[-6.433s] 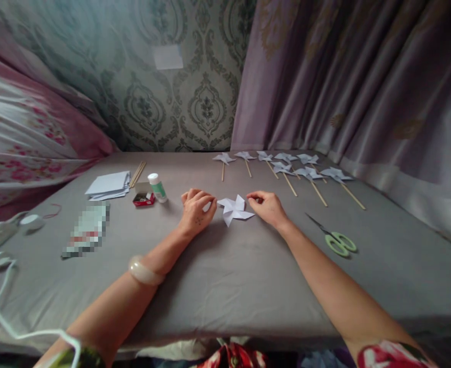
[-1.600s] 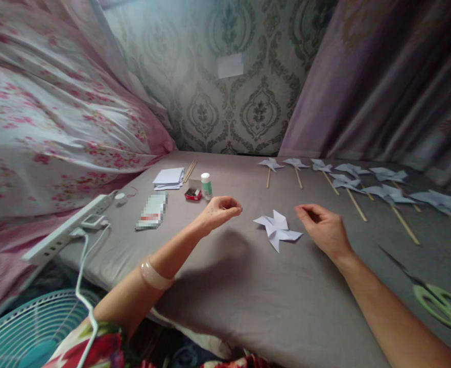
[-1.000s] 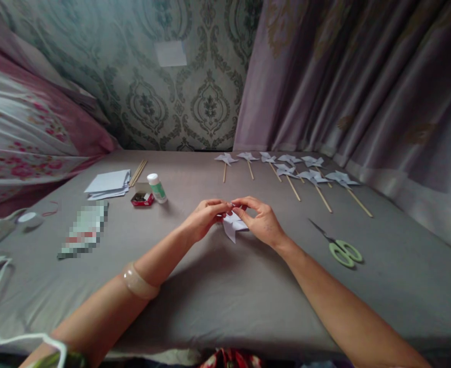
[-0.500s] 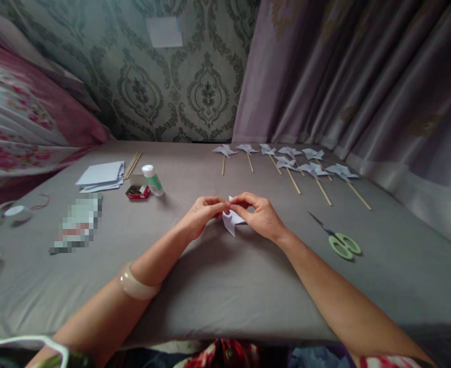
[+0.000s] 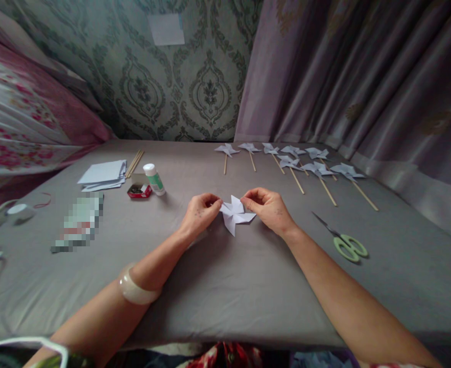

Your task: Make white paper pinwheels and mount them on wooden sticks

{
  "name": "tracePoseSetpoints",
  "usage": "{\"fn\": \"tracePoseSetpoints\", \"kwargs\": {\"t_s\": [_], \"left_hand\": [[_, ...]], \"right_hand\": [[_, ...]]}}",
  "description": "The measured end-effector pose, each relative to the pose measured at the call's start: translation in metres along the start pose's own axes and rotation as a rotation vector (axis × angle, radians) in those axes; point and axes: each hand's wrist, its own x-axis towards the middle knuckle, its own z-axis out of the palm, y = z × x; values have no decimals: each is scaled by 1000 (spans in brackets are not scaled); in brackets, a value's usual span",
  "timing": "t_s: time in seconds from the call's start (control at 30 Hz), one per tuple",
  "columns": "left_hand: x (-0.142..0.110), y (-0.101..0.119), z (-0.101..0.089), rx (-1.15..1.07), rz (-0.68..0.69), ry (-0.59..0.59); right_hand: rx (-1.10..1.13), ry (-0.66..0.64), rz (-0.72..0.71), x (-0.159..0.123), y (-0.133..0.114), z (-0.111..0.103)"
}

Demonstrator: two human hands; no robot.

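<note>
L hand [image 5: 200,214] & R hand [image 5: 269,210]: thumbs + fingertips drawn close; can't tell if either pinches anything. White paper pinwheel [image 5: 235,214] lies betw. them; L fingertips at its L blade, R fingertips by its upper blade, contact unclear. Bangle [image 5: 136,287] on L forearm. Beyond L hand, to its L: bottle [image 5: 155,180], red box [image 5: 139,192] next to it; farther, sticks [image 5: 135,164] & paper stack [image 5: 102,174]. R of R hand: scissors [image 5: 348,248], tips pointing away. Beyond R hand: mounted pinwheels [image 5: 318,170] on grey sheet [image 5: 248,286].
</note>
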Motion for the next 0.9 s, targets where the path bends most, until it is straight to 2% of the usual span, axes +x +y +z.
{"fn": "tracePoseSetpoints", "kwargs": {"t_s": [0.1,0.17,0.23,0.4,0.57,0.67,0.8,0.9], "left_hand": [[2,0,-5,176,137,116],[6,1,-7,202,208,125],[12,1,-6,224,230,94],[27,-8,3,363,148,-63],[30,-13,9,431,151,-113],[28,-12,7,386,94,-153],[26,-14,4,177,20,-183],[23,-15,4,10,-27,-157]], "right_hand": [[-16,59,3,4,5,-5],[-9,71,2,5,7,-6],[4,66,3,6,9,-6],[-20,41,-9,8,15,-7],[-37,32,-17,8,17,-9],[-38,15,-20,7,15,-9],[-16,-6,-5,6,12,-7],[-14,-28,16,4,9,-6]]}}
